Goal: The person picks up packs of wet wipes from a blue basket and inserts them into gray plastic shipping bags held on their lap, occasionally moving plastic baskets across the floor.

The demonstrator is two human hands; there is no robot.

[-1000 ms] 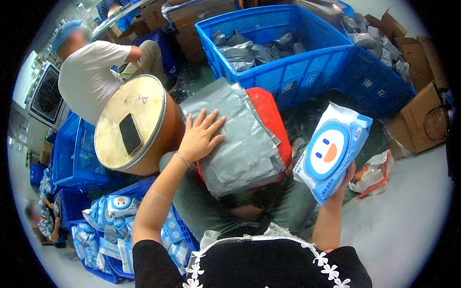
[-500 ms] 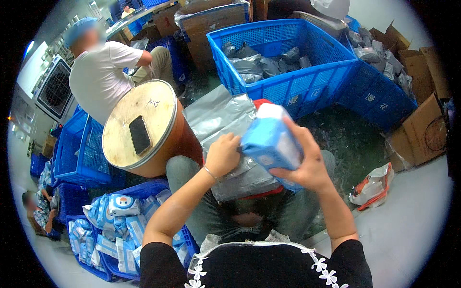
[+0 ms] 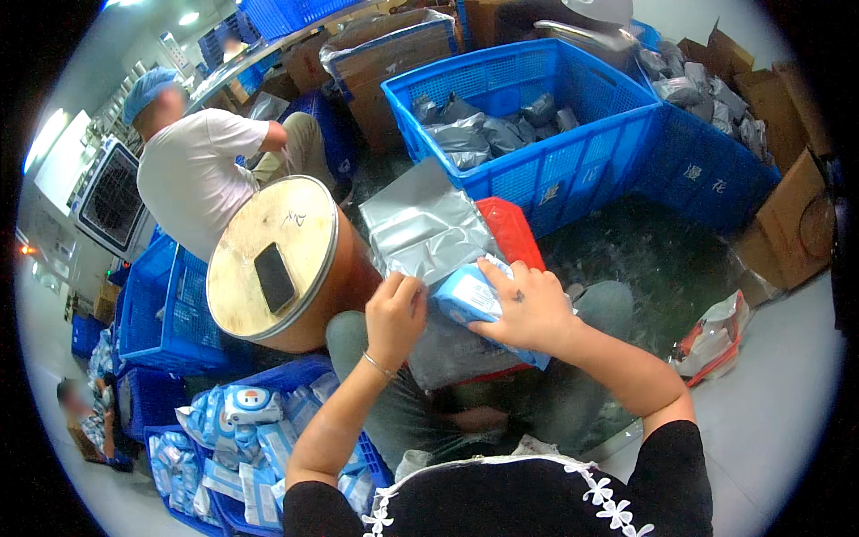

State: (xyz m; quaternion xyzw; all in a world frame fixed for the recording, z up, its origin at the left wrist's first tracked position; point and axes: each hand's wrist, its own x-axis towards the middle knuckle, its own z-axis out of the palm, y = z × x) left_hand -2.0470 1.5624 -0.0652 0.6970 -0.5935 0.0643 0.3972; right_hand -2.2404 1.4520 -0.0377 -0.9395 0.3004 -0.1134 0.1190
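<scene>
A blue and white soft pack (image 3: 470, 295), like a pack of wipes, lies lowered over the stack of grey plastic mailing bags. My right hand (image 3: 530, 309) is closed round its upper side, pressing it down at the bags. At the pack's left end, my left hand (image 3: 396, 318) has its fingers pinched at the edge of the top grey mailing bag (image 3: 429, 219); whether the pack's end is inside the bag's mouth I cannot tell. Beneath the bags is a red support (image 3: 512, 231), showing on the right, between my knees.
A drum (image 3: 268, 255) with a black phone (image 3: 275, 277) on its lid stands to the left. Blue crates (image 3: 537, 170) of grey parcels are ahead. Baskets of blue and white packs (image 3: 255, 438) sit at lower left. A red and white bag (image 3: 713, 338) lies right. A co-worker (image 3: 197, 161) sits beyond the drum.
My right hand has brought the pack down from above the bags and tilted it toward my left hand. The top bag's far end has lifted and shifted. My left hand stays pinched near its edge.
</scene>
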